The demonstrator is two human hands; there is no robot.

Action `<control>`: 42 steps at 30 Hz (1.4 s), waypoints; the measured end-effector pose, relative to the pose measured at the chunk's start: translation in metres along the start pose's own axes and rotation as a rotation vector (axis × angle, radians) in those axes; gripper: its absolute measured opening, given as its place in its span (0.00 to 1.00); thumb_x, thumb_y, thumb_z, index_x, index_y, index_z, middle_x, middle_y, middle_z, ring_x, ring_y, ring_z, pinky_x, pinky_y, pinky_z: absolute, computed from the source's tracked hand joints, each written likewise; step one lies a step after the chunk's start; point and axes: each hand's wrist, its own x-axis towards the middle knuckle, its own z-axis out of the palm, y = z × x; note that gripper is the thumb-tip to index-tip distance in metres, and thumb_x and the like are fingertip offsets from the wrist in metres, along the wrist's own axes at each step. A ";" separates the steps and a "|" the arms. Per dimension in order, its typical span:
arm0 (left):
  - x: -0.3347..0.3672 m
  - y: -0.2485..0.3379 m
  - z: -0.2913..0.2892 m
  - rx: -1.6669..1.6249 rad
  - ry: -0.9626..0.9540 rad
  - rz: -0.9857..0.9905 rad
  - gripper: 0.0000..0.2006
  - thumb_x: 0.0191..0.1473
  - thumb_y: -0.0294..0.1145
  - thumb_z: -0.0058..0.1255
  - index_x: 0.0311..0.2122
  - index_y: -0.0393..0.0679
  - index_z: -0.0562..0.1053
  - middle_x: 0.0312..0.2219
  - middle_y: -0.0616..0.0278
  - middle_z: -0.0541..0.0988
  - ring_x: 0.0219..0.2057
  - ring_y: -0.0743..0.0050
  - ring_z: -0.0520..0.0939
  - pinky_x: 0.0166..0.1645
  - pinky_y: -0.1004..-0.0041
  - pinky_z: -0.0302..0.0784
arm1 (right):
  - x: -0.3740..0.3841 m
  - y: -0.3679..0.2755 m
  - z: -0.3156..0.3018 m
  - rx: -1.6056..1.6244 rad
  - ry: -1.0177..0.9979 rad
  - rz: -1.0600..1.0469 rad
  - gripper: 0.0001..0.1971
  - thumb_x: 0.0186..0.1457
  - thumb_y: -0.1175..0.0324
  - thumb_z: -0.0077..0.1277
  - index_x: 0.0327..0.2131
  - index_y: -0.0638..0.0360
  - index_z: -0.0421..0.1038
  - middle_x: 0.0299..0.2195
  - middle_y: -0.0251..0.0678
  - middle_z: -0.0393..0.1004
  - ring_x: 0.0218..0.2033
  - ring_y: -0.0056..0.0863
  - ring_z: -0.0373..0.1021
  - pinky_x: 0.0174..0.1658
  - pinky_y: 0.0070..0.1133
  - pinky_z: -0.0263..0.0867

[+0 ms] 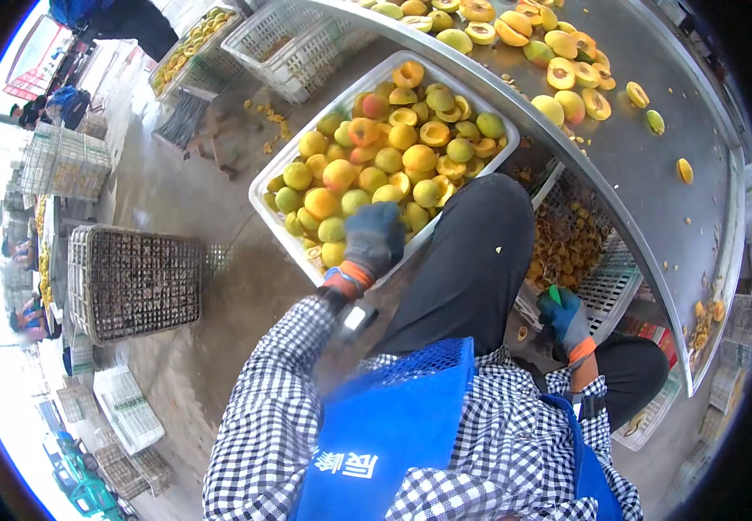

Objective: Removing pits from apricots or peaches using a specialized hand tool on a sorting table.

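My left hand (374, 239), in a dark grey-blue glove with an orange cuff, is at the near edge of a white plastic crate (265, 184) heaped with apricots (367, 156). Some of them are whole, others cut in half. Blurred fingers reach among the nearest fruit, and whether they grip one is hidden. Beside my right knee, my right hand (565, 316) in a similar glove is closed around a small green-handled tool (554, 295); its working end cannot be made out. Under the table edge below it lies a crate (612, 291) with brownish-orange fruit scraps (571, 247).
A metal table (602, 156) with a raised rim curves along the right, bearing halved apricots (563, 74). More crates stand at left, including a dark grimy one (137, 282) and a white one (293, 56). Other people (132, 22) are at the far left.
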 end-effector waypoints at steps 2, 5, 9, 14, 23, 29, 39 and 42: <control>0.013 0.007 0.000 0.048 0.080 0.107 0.22 0.49 0.42 0.56 0.50 0.46 0.71 0.42 0.53 0.74 0.49 0.47 0.72 0.51 0.49 0.65 | 0.005 0.007 -0.001 -0.079 0.016 -0.091 0.12 0.55 0.63 0.57 0.32 0.65 0.73 0.24 0.33 0.74 0.24 0.22 0.68 0.28 0.24 0.64; 0.037 0.014 0.008 0.091 0.257 0.158 0.27 0.49 0.43 0.57 0.54 0.46 0.69 0.48 0.53 0.71 0.53 0.45 0.68 0.55 0.48 0.62 | 0.009 0.013 -0.003 -0.132 0.021 -0.081 0.13 0.56 0.62 0.57 0.33 0.66 0.75 0.24 0.34 0.75 0.25 0.22 0.68 0.30 0.25 0.65; 0.050 0.009 0.026 0.048 0.062 0.175 0.32 0.51 0.44 0.55 0.61 0.47 0.65 0.59 0.49 0.64 0.63 0.38 0.60 0.62 0.44 0.55 | 0.005 0.006 -0.006 -0.114 0.009 0.002 0.12 0.56 0.64 0.57 0.34 0.66 0.75 0.24 0.34 0.75 0.24 0.23 0.68 0.30 0.26 0.65; 0.043 0.001 0.040 -0.007 0.077 0.199 0.32 0.55 0.46 0.52 0.64 0.50 0.62 0.62 0.55 0.63 0.66 0.46 0.58 0.66 0.41 0.49 | 0.004 -0.020 -0.002 -0.149 0.021 0.069 0.13 0.55 0.62 0.57 0.34 0.66 0.75 0.24 0.37 0.75 0.24 0.24 0.68 0.29 0.27 0.65; 0.067 -0.022 0.018 -0.571 0.138 -0.106 0.13 0.55 0.28 0.53 0.45 0.39 0.77 0.44 0.46 0.79 0.48 0.45 0.78 0.54 0.59 0.73 | -0.012 -0.029 -0.011 -0.227 0.062 -0.114 0.14 0.54 0.61 0.56 0.34 0.65 0.74 0.22 0.42 0.73 0.26 0.30 0.70 0.32 0.29 0.65; 0.096 -0.005 0.049 0.075 0.219 0.135 0.27 0.57 0.46 0.50 0.55 0.37 0.67 0.50 0.41 0.72 0.54 0.38 0.70 0.60 0.46 0.62 | 0.005 0.002 -0.011 -0.091 -0.080 -0.221 0.09 0.54 0.66 0.57 0.30 0.61 0.71 0.22 0.31 0.70 0.23 0.19 0.64 0.28 0.21 0.61; 0.087 -0.001 0.069 0.031 0.150 -0.035 0.37 0.58 0.51 0.45 0.67 0.42 0.52 0.64 0.40 0.57 0.66 0.31 0.52 0.67 0.40 0.44 | 0.034 0.019 -0.005 -0.280 -0.004 -0.323 0.08 0.54 0.68 0.54 0.30 0.66 0.73 0.25 0.44 0.73 0.26 0.38 0.70 0.29 0.31 0.62; 0.094 -0.004 0.063 0.019 0.094 -0.101 0.38 0.59 0.54 0.43 0.68 0.43 0.52 0.65 0.42 0.56 0.67 0.34 0.53 0.67 0.40 0.44 | 0.034 0.006 -0.002 -0.166 0.027 -0.326 0.08 0.52 0.68 0.54 0.28 0.63 0.71 0.17 0.34 0.68 0.17 0.25 0.66 0.22 0.26 0.61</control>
